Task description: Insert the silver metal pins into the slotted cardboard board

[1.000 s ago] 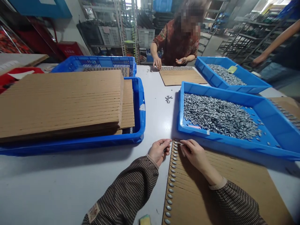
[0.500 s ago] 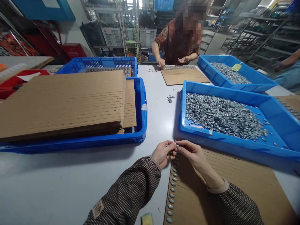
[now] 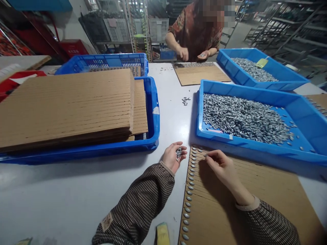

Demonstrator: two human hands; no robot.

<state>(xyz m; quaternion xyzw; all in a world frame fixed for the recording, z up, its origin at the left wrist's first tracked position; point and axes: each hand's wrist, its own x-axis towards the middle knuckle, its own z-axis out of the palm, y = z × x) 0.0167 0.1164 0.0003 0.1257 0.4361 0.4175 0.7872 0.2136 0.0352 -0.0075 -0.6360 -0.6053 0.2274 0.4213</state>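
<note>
The slotted brown cardboard sheet (image 3: 245,200) carries one column of small grey metal pieces (image 3: 189,190) along its left edge; the remaining slots are unfilled. The left hand (image 3: 173,157), just left of the sheet's top corner, cups several pieces. The right hand (image 3: 221,166) pinches on the sheet; its contents cannot be seen.

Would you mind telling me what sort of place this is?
Probably a small factory packing bench: blue trays heaped with grey metal pieces, slotted cardboard sheets, storage racks behind. The left hand cups some pieces.
</note>
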